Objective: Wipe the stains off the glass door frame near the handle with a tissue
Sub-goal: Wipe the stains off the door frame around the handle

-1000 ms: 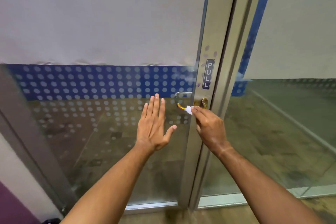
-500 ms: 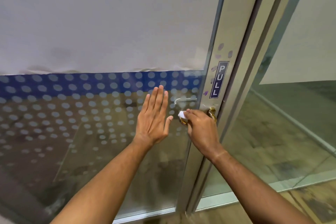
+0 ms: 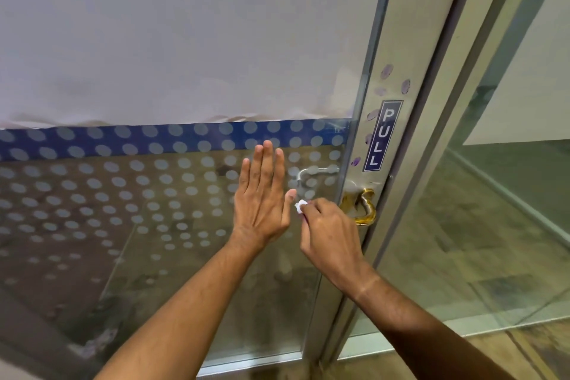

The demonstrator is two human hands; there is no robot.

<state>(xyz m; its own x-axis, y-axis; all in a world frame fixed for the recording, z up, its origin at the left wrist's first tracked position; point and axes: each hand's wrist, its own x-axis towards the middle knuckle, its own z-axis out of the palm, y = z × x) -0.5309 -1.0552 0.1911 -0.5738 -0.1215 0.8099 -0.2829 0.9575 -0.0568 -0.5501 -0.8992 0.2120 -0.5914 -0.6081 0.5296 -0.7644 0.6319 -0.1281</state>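
Observation:
The silver door frame runs up the right of the glass door, with a blue PULL sticker and a brass handle below it. Purple smudge stains dot the frame above and left of the sticker. My left hand lies flat and open against the glass. My right hand pinches a small crumpled white tissue, held over the glass just left of the handle and close to my left thumb.
White paper covers the upper glass, above a blue band and frosted dots. A second handle shows through the glass. To the right stands a fixed glass panel with tiled floor behind it.
My right hand with the tissue has drifted left, away from the brass handle and toward my left thumb. The view has come closer to the door. My left hand stays flat on the glass.

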